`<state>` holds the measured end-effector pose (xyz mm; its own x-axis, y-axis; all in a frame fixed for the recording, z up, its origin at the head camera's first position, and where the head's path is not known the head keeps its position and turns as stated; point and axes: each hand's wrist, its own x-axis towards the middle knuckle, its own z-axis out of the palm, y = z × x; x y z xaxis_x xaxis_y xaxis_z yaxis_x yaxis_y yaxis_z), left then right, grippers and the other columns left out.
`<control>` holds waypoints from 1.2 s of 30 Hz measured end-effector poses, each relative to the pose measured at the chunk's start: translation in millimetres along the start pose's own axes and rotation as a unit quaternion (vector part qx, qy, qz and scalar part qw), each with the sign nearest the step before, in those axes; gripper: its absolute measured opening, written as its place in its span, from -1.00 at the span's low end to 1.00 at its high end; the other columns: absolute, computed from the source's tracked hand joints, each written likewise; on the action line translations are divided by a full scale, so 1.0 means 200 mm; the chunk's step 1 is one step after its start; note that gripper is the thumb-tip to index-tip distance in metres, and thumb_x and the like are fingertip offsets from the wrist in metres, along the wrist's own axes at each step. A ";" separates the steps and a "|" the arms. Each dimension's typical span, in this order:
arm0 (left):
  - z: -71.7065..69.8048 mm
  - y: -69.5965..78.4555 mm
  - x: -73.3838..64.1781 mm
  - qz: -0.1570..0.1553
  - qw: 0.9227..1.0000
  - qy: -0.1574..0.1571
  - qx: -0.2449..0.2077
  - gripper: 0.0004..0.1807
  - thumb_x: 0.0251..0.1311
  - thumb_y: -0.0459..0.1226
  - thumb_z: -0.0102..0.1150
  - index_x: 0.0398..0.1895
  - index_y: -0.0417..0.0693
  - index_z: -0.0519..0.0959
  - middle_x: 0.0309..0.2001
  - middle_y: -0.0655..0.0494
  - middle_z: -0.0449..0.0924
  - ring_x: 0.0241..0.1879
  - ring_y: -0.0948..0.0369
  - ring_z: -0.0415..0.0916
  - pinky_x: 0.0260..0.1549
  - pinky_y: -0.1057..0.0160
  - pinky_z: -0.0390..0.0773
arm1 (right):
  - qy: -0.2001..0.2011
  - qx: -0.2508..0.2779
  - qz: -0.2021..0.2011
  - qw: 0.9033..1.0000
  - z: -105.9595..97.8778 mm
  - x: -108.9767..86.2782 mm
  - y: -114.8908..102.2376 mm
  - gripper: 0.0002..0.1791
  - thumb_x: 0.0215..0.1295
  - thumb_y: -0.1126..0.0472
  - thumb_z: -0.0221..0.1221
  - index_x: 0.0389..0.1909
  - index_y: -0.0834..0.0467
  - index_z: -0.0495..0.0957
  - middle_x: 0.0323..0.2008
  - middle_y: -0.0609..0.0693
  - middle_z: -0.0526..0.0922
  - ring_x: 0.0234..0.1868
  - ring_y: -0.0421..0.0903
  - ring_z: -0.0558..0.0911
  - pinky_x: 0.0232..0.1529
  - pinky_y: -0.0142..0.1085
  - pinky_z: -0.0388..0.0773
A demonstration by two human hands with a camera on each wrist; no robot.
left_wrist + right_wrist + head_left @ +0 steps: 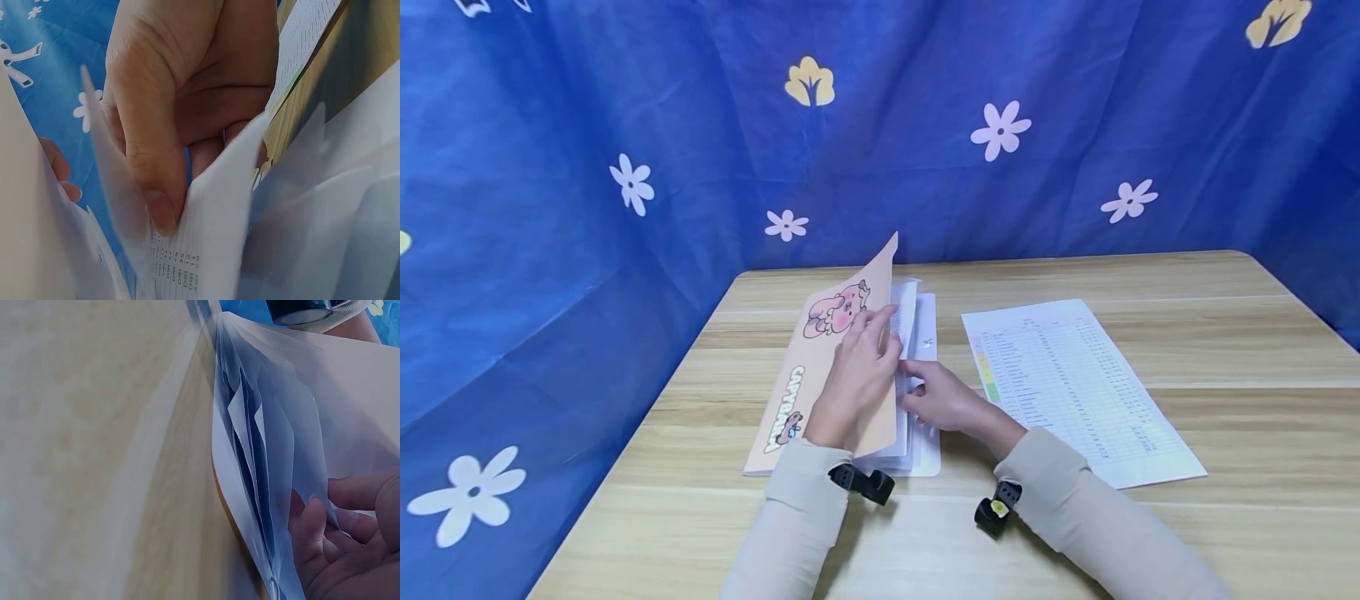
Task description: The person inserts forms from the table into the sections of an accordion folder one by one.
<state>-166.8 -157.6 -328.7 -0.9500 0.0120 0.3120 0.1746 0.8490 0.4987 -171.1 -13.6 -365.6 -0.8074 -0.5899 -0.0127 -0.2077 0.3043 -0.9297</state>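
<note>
A pink folder (820, 392) with a cartoon animal and the word CAPYBARA lies on the table, its front cover lifted. My left hand (862, 358) grips the free edge of that cover, fingers reaching past it. Just to the right, my right hand (946, 398) pinches the edge of a translucent plastic sleeve (309, 444) inside the folder. In the left wrist view, a thumb (153, 162) dips between spread leaves, over printed paper (172, 262) with rows of figures. More sleeves fan out beside it.
A printed table sheet (1067, 392) with a coloured strip lies to the right of the folder. The wooden table (1225, 333) meets a blue flowered curtain (895, 150) at the back and left.
</note>
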 end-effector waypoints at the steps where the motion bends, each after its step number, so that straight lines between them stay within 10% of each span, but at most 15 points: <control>1: 0.00 0.00 0.00 -0.001 1.000 0.000 0.000 -0.48 0.30 -0.04 -0.21 0.33 0.25 0.31 0.20 0.06 0.35 0.08 -0.08 0.46 0.13 -0.03 0.41 | 0.000 -0.003 0.000 1.000 0.00 0.00 0.00 -0.38 0.20 0.39 0.09 0.33 0.17 0.30 -0.23 0.09 0.62 -0.60 -0.11 0.54 -0.61 -0.31 0.50; 36: 0.03 0.00 0.00 0.001 1.000 0.002 0.006 -0.49 0.28 -0.07 -0.16 0.33 0.22 0.33 0.21 0.04 0.35 0.07 -0.10 0.47 0.12 -0.05 0.42 | 0.009 -0.034 -0.004 0.999 -0.02 0.03 0.02 -0.41 0.17 0.37 0.11 0.29 0.14 0.35 -0.01 0.13 0.57 -0.44 -0.11 0.59 -0.55 -0.34 0.50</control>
<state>-169.2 -155.7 -333.0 -0.9488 0.0110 0.3157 0.1727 0.8549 0.4892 -178.4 -12.1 -367.5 -0.8151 -0.5793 0.0020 -0.2511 0.3502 -0.9024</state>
